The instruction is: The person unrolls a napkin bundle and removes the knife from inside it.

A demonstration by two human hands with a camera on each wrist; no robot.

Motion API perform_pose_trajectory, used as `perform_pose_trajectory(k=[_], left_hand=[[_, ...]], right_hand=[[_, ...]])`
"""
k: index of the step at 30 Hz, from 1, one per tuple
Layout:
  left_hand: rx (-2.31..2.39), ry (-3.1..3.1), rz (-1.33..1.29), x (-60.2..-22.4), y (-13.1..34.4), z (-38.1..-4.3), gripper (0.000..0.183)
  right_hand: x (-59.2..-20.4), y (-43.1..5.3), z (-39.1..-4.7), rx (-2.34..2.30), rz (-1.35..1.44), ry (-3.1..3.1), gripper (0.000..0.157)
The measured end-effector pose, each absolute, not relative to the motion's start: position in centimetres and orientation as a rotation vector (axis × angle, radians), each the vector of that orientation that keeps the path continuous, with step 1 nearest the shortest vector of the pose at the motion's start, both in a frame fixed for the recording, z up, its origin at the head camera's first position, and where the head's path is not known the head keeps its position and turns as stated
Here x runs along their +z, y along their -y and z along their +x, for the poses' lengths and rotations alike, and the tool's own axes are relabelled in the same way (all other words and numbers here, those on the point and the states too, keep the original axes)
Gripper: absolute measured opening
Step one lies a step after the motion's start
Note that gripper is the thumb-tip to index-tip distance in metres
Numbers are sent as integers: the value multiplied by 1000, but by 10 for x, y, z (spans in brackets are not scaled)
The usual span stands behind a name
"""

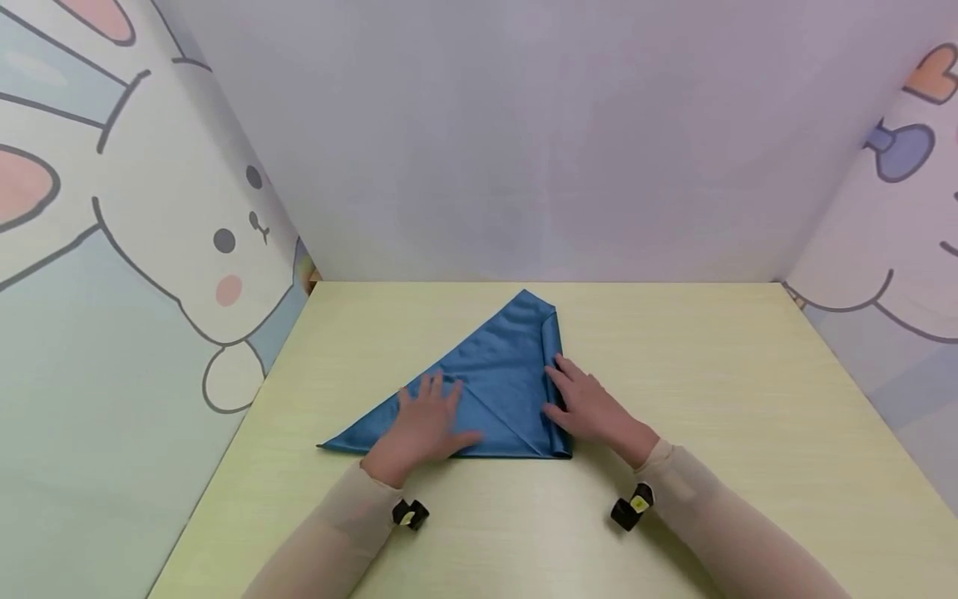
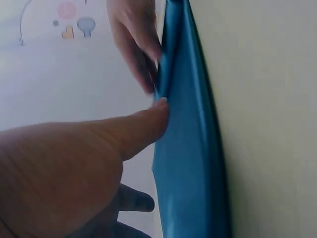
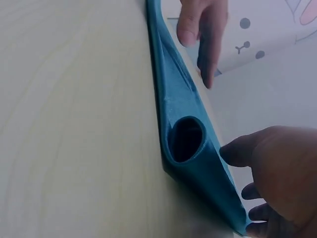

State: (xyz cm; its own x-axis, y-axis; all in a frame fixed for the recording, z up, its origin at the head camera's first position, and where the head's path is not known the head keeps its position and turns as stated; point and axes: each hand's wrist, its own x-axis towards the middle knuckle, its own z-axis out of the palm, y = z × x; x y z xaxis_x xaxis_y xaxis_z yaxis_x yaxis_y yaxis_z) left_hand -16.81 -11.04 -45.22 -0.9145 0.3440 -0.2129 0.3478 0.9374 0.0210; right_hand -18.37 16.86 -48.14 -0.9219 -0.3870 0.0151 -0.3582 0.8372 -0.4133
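A shiny blue cloth (image 1: 494,383) lies folded into a triangle, its long point toward the left. Along its right side the fabric is turned into a loose roll (image 1: 553,366); in the right wrist view the near end of the roll (image 3: 187,141) shows as a hollow tube. My left hand (image 1: 427,424) is over the left-middle of the cloth with fingers spread and thumb pointing right. At the roll, my right hand (image 1: 591,406) has its extended fingertips on or right beside the fabric. Neither hand curls round the cloth.
The pale yellow table (image 1: 711,374) extends around the cloth on all sides. A plain light backdrop (image 1: 524,150) rises behind it, with cartoon-printed panels (image 1: 172,191) at the left and right. Each sleeve carries a small black wrist device (image 1: 633,507).
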Motion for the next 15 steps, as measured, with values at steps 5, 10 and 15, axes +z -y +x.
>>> perform_pose_trajectory(k=[5,10,15], left_hand=[[-28,-2808,647,-450,71,-169,96],[-95,-2788,652,-450,52,-168,99],[-98,-2783,642,-454,48,-168,101]], right_hand=[[-483,-161,-183,-505,-653,-3004,89],[-485,-156,-183,-440,-698,-3034,98],[-488,-158,-183,-387,-681,-3018,100]])
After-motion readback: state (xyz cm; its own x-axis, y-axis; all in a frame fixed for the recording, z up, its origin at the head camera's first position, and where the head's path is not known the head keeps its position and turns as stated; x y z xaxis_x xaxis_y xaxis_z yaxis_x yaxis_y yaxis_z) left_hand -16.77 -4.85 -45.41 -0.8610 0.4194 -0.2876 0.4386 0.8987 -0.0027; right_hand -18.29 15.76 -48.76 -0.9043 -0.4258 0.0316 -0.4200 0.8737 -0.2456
